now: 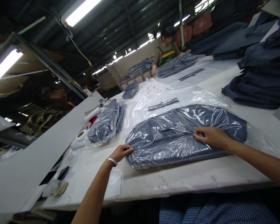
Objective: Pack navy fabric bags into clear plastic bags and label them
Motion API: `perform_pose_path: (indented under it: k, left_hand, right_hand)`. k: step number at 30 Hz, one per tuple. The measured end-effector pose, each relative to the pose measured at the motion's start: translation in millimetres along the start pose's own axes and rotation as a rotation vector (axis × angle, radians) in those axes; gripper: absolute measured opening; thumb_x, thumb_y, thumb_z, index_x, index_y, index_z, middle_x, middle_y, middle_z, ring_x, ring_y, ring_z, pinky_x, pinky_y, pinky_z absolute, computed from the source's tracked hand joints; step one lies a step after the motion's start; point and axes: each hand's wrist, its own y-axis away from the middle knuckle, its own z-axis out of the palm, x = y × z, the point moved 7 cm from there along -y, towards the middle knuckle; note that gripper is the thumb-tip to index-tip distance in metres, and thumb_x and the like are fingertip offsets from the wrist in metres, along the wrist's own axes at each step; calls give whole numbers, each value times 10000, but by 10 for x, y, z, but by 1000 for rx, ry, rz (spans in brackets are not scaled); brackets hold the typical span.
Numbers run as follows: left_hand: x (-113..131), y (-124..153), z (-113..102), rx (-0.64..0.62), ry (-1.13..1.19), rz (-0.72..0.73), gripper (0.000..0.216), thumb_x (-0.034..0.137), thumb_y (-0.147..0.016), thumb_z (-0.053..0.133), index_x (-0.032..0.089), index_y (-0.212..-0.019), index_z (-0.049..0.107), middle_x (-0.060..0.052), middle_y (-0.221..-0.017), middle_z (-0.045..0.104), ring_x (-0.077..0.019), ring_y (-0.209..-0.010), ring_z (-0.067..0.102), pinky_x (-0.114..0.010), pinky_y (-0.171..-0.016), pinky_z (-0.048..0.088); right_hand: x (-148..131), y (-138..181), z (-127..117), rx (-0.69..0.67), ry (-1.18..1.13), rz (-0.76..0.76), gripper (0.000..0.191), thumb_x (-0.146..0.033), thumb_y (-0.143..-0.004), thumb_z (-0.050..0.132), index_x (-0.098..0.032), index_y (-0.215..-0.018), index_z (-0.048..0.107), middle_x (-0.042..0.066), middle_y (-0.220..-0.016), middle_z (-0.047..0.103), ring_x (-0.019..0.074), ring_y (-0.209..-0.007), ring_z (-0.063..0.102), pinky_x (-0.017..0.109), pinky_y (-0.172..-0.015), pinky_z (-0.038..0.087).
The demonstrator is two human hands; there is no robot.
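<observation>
A folded navy garment in a clear plastic bag (163, 133) lies across the white table in front of me. At its left end, my left hand (121, 153) pinches the edge of the plastic. My right hand (210, 137) is closed on the film over the middle of the garment, and creases fan out from its fingers. The bag's loose plastic stretches past the garment's right end. Just behind lies a stack of clear plastic bags (140, 113) with a dark strip (163, 104) on it.
Bagged navy garments (105, 121) are stacked on the left, beside a white tape roll (80, 135). White strips (154, 88) lie farther back. A tall pile of navy garments (266, 68) stands at right. Across the table, a co-worker (166, 53) handles another bagged garment (179, 65).
</observation>
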Motion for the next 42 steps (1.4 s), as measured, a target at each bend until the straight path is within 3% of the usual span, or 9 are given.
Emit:
perform_pose_path:
  k: [4,14,20,23,26,31,34,37,42]
  left_hand:
    - [56,53,-38,97,-58,15,401,553,-807,583,178,-823,726,-41,-806,711,-178,-758,626,-291,-709,486]
    - [239,214,138,368,-402,18,231,440,-879,566,260,-841,706,-31,-914,660,-203,-871,596,-327,-792,442]
    - [660,434,57,538,-474,45,265,340,-928,504,274,-1150,632,-63,-1057,657,-249,-1027,582,-379,-900,453]
    - [887,577,225,610,-452,52,286,344,-966,432,263,-1181,603,-67,-1067,680,-228,-973,627,-360,-857,485]
    - [985,537,586,471,-444,89,310,358,-986,383,259,-1163,617,-63,-1102,709,-214,-982,659,-349,-852,507]
    - [735,375,949,315,-534,180,409,352,-986,357,245,-1339,534,-73,-1394,573,-274,-1313,500,-528,-1116,351]
    - [414,284,1022,321,-623,282,468,363,-968,359,278,-1418,457,-63,-1484,466,-300,-1382,412,-573,-1107,354]
    - [191,219,1119,302,-727,474,473,290,-949,289,302,-1338,558,-35,-1494,449,-312,-1382,409,-585,-1068,400]
    - [104,221,1124,274,-854,522,495,204,-902,300,280,-1274,618,-35,-1505,444,-291,-1380,417,-546,-1064,420]
  right_hand:
    - [6,2,6,10,10,-4,270,-475,-852,541,-242,-730,601,-25,-631,610,137,-567,534,257,-522,275]
    - [3,9,2,6,-3,0,266,-469,-850,548,-239,-724,596,-23,-637,612,139,-573,537,254,-522,273]
    - [0,6,4,13,10,-7,271,-470,-852,539,-240,-721,598,-28,-631,607,135,-567,529,256,-521,270]
    - [17,-5,31,1,22,-16,279,-475,-860,531,-240,-721,593,-28,-632,609,135,-572,532,253,-523,269]
    - [43,-16,50,-2,16,-11,269,-469,-856,540,-240,-729,598,-27,-638,615,135,-577,536,252,-528,268]
    - [-63,27,-53,22,-31,-26,236,-430,-861,555,-230,-758,624,-16,-677,638,145,-620,555,253,-563,279]
    - [-144,-4,-99,-24,-63,-53,219,-396,-864,574,-206,-777,638,-4,-707,651,143,-634,560,250,-574,289]
    - [-130,-97,-150,-90,-38,-65,220,-415,-838,635,-206,-773,660,-21,-709,658,131,-647,563,234,-572,299]
    - [-34,-153,-440,-154,-54,-99,235,-453,-758,754,-226,-795,708,-36,-699,678,126,-643,587,219,-568,332]
